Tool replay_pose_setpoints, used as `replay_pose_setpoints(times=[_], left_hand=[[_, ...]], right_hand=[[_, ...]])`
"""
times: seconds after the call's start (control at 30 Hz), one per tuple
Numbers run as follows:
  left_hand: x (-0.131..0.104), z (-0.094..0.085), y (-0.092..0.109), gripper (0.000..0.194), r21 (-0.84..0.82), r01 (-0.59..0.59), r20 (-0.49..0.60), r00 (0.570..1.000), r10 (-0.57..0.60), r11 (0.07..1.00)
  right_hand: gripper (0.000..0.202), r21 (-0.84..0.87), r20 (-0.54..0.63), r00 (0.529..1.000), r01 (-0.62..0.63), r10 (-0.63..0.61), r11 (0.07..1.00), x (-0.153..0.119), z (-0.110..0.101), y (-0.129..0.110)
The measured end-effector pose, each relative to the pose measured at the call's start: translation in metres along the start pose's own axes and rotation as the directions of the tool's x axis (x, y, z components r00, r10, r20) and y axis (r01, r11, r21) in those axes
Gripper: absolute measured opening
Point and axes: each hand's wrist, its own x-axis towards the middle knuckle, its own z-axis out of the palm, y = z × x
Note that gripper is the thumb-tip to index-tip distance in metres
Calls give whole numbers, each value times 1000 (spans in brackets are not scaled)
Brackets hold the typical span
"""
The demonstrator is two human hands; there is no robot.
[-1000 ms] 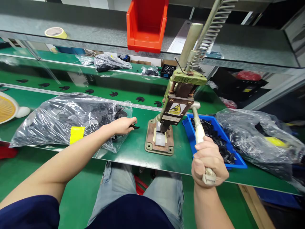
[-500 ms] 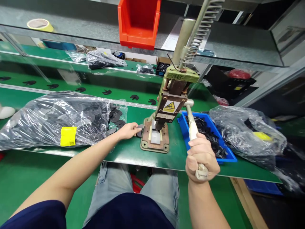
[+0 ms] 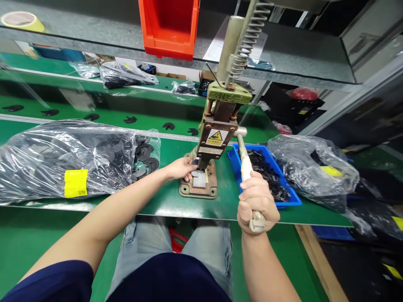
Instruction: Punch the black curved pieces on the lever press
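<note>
A green hand press (image 3: 229, 95) with a warning label stands on the bench in front of me. Its lever handle (image 3: 246, 161), wrapped in pale tape, is gripped by my right hand (image 3: 258, 203). My left hand (image 3: 182, 168) is at the press base (image 3: 212, 171), with its fingers pinching a dark flat part (image 3: 195, 162) under the ram. The part is mostly hidden by my fingers and the ram. In front of the ram lies a pale plate (image 3: 199, 180) on the base. To the left, a clear plastic bag (image 3: 103, 142) spills dark curved flat pieces (image 3: 145, 153).
Right of the press sits a blue tray (image 3: 292, 196) of black parts, beside another plastic bag (image 3: 315, 167). Several dark pieces (image 3: 129, 120) lie in a row on the green belt behind. An orange bin (image 3: 170, 46) and a tape roll (image 3: 22, 21) are on the shelf above.
My left hand has moved right, from the left edge of the press base to under the ram, with the dark part. My right hand stays on the lever. The pieces on the belt have shifted.
</note>
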Motion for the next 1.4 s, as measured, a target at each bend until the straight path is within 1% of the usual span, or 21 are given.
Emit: replay_pose_setpoints(times=[0.17,0.37,0.47,0.53,0.63,0.7,0.77,0.83,0.87,0.9,0.93,0.97,1.0,1.07,1.1,1.13,1.17,1.2,1.27,1.33,1.4], left_hand=[[3,-1,8,26,35,50,26,998,-51,998],[8,4,19,32,58,166,-11,986,-166,984],[12,4,24,36,121,214,-2,977,-215,969],[15,4,27,37,163,224,1,974,-227,961],[14,7,27,33,188,206,-14,978,-207,960],[8,13,24,30,183,163,-41,987,-159,969],[-3,18,16,26,154,79,-62,996,-70,985],[-17,16,7,21,133,-58,-32,998,63,989],[-24,11,1,20,146,-139,2,990,141,979],[-31,1,-4,19,188,-220,29,975,219,957],[-37,-13,-8,19,264,-285,44,958,284,921],[-42,-30,-12,19,374,-329,44,940,337,867],[-46,-51,-14,17,512,-320,-8,926,377,797],[-50,-97,-18,19,780,-165,-104,917,386,603],[-50,-118,-19,25,859,-100,-110,922,371,503],[-49,-137,-21,32,907,-60,-95,935,343,417],[-48,-153,-22,39,935,-42,-72,950,304,352],[-46,-164,-24,45,952,-39,-43,965,260,304],[-41,-176,-26,51,970,-68,25,983,180,233],[-37,-178,-28,48,978,-113,89,986,139,173],[-34,-176,-27,44,981,-152,137,982,129,119]], right_hand=[[26,10,-33,999,3,-2,1000,0,3,0],[26,16,-48,999,-7,8,1000,0,5,0],[25,9,-54,999,-3,3,1000,0,5,1],[24,5,-43,999,-5,6,1000,1,4,1],[23,4,-29,1000,-2,2,1000,2,3,0],[23,2,-19,1000,-4,4,1000,3,2,-1],[23,-6,-14,1000,-11,11,1000,4,2,-1],[21,-3,-13,1000,-1,1,1000,5,2,0],[21,1,-15,1000,10,-10,1000,5,2,1],[21,7,-18,1000,18,-18,1000,5,3,2],[21,11,-25,999,25,-24,1000,6,3,2],[21,15,-36,999,28,-28,1000,6,4,3],[22,16,-46,999,28,-28,999,6,5,3],[23,22,-59,998,34,-33,999,6,7,3],[23,22,-63,997,34,-32,999,6,7,2],[24,21,-65,997,33,-32,999,6,8,2],[24,20,-68,997,30,-28,999,6,8,2],[24,15,-72,997,22,-21,1000,6,8,1],[24,8,-74,997,9,-8,1000,5,8,1],[23,5,-65,998,11,-10,1000,5,7,1],[23,8,-56,998,23,-22,1000,5,6,2]])
